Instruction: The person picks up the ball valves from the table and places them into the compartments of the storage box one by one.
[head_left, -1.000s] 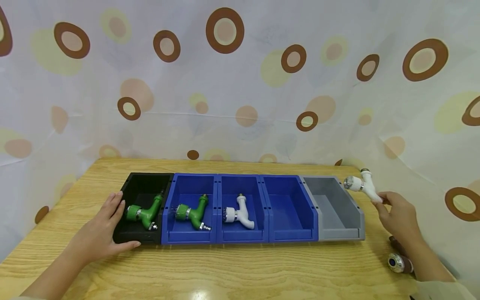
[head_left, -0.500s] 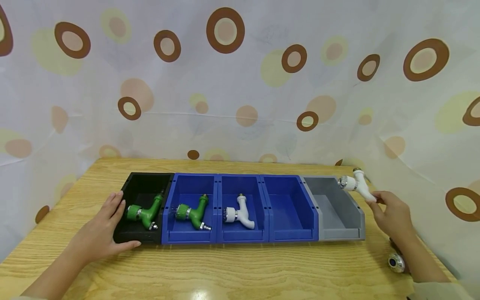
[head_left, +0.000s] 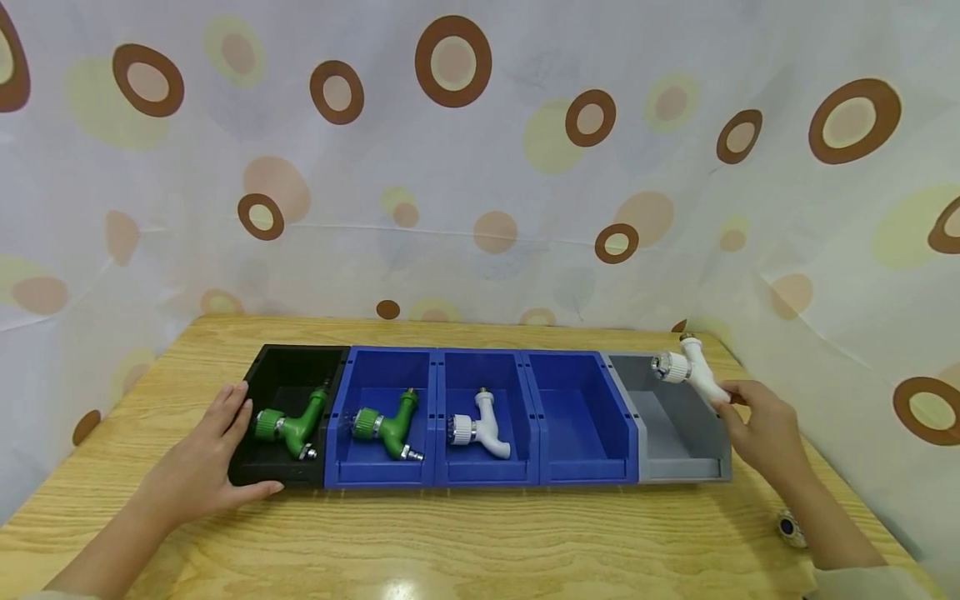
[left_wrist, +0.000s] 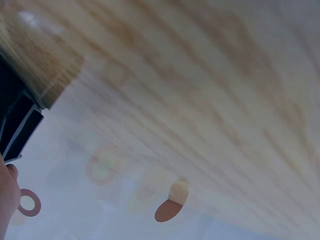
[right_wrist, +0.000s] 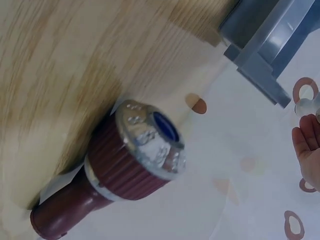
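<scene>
My right hand [head_left: 767, 429] pinches the spout end of a white faucet [head_left: 693, 371], which hangs over the grey bin [head_left: 678, 469] at the row's right end. In the right wrist view only the fingers of that hand [right_wrist: 309, 145] show at the right edge. My left hand [head_left: 191, 467] rests with extended fingers along the side and front of the black bin [head_left: 258, 475], where a green faucet [head_left: 296, 427] lies. A second green faucet [head_left: 390, 427] is in the first blue bin [head_left: 378, 475], and another white faucet [head_left: 483, 427] in the middle blue bin [head_left: 486, 475].
The right-hand blue bin [head_left: 585, 472] holds nothing. A maroon faucet with a chrome-capped knob [right_wrist: 127, 155] lies on the wooden table [head_left: 450, 542], mostly behind my right forearm in the head view. A patterned curtain [head_left: 480, 183] closes off the back and sides.
My right hand has carried the white faucet leftward, from beside the grey bin to over it. The left hand stays where it was on the black bin.
</scene>
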